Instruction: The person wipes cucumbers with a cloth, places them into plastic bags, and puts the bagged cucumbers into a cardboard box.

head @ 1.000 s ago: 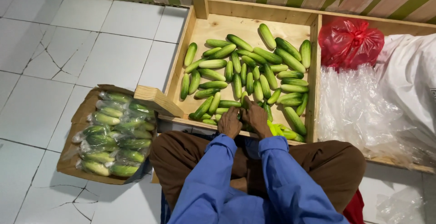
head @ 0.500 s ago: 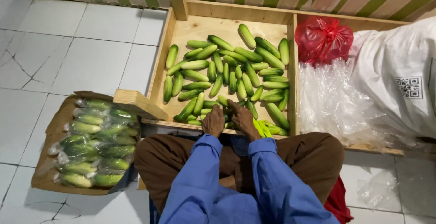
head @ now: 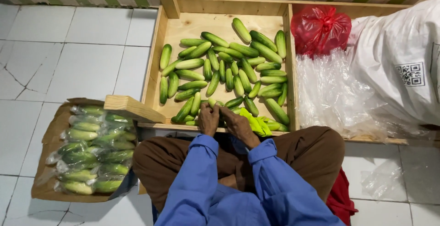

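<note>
Your left hand (head: 209,119) and right hand (head: 237,123) meet at the near edge of the wooden crate (head: 153,65), fingers curled together on a cucumber (head: 212,102); which grip actually clamps it I cannot tell. Bagged cucumbers (head: 89,150) fill the cardboard box (head: 48,136) at your left knee.

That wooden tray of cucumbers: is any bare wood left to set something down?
Yes. The wooden tray shows bare board along its far wall and in its near left corner. The loose cucumbers crowd the middle and right. Both hands, left hand and right hand, fill the near edge beside a yellow-green cloth.
</note>
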